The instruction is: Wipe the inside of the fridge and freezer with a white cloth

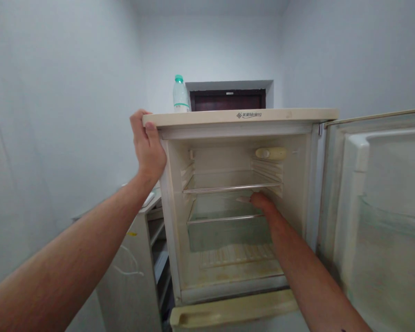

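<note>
An old cream refrigerator [207,118] stands open in front of me. My left hand [148,150] grips its top left corner, thumb on the front edge and fingers over the top. Inside, my right hand [261,202] reaches in between the upper glass shelf [228,180] and the lower glass shelf [224,212]. A small pale, cloth-like piece [243,199] sticks out from its closed fingers, low over the lower shelf; most of it is hidden by the hand.
The refrigerator door [342,221] swings out on the right. A yellowed light cover [271,153] sits high inside. On top stands a plastic bottle [180,94] with a green cap. A cabinet [134,263] is close on the left, with a white cord [129,272].
</note>
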`<action>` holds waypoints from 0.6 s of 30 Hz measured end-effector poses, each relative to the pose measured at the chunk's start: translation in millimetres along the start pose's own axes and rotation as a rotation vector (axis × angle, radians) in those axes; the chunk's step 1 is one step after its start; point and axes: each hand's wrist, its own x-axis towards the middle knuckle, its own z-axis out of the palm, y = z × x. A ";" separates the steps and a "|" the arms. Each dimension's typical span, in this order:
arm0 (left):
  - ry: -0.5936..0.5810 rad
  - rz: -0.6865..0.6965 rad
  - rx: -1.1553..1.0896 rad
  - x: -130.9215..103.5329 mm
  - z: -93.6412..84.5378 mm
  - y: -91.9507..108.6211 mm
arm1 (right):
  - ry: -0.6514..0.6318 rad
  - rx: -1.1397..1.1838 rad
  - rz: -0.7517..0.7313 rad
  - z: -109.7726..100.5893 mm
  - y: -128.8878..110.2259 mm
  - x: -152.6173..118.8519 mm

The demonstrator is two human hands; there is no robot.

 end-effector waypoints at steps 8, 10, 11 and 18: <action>-0.010 -0.031 0.016 1.2 -0.8 1.8 | 0.029 -0.141 0.026 6.6 35.8 -97.7; -0.006 -0.026 0.015 1.6 -0.5 2.0 | 0.207 0.032 0.027 19.6 40.0 -123.8; -0.007 -0.025 0.015 1.8 -0.4 2.3 | 0.291 0.164 0.050 29.3 40.2 -136.7; -0.017 -0.045 0.016 1.8 -0.9 2.8 | 0.121 1.614 0.491 120.0 -9.9 -193.0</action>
